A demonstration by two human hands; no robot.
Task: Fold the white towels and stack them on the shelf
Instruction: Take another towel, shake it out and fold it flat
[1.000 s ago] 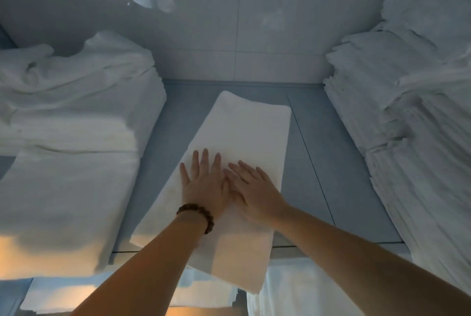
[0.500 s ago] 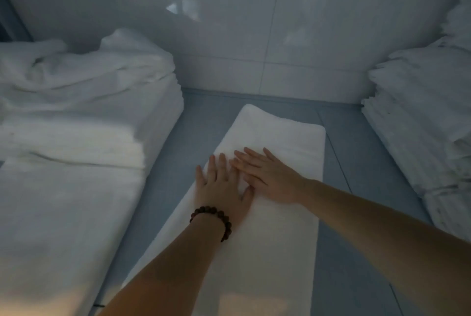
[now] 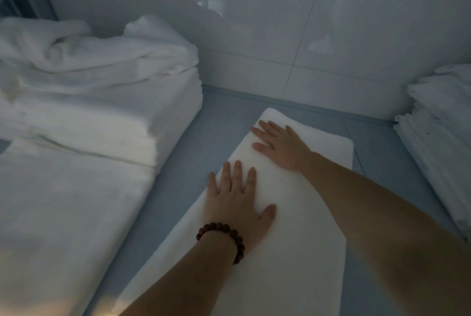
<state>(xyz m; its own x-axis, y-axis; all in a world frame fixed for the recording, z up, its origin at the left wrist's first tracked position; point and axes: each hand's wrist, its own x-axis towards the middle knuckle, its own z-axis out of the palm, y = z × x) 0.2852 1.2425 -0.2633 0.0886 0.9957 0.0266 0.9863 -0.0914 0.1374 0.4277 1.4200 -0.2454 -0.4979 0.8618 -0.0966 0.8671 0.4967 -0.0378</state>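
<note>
**Item inspected:** one folded white towel (image 3: 300,252). It lies flat on the blue-grey shelf (image 3: 224,124) in the centre of the frame. Its long axis runs from the lower middle up toward the tiled wall (image 3: 254,35). It sits between two towel stacks and touches neither.

**Left grip** (image 3: 237,201), bead bracelet (image 3: 221,235) at the wrist: released, fingers straight, palm flat on the towel near its middle.

**Right grip** (image 3: 280,148): released likewise, palm down on the far end, fingertips near the towel's left edge. Neither grip grasps anything; both only press.

**Judgement:** the fold looks complete, and I am flattening or seating the towel in place.

**Risks noted:**
- Open palms hold the cloth by friction alone. Any sideways drag while pressing would slide the upper layers over the lower ones and skew the edges.
- The towel lies at a slant to the wall line. If it is left so, whatever goes on top will build crooked.
- The left stack (image 3: 89,132) carries a rumpled heap on top. A brush from my left forearm could drag that heap down.
- The right stack (image 3: 438,142) shows uneven layer edges. A knock from my right elbow may shift them.
- The light is dim, so small creases cannot be confirmed.
</note>
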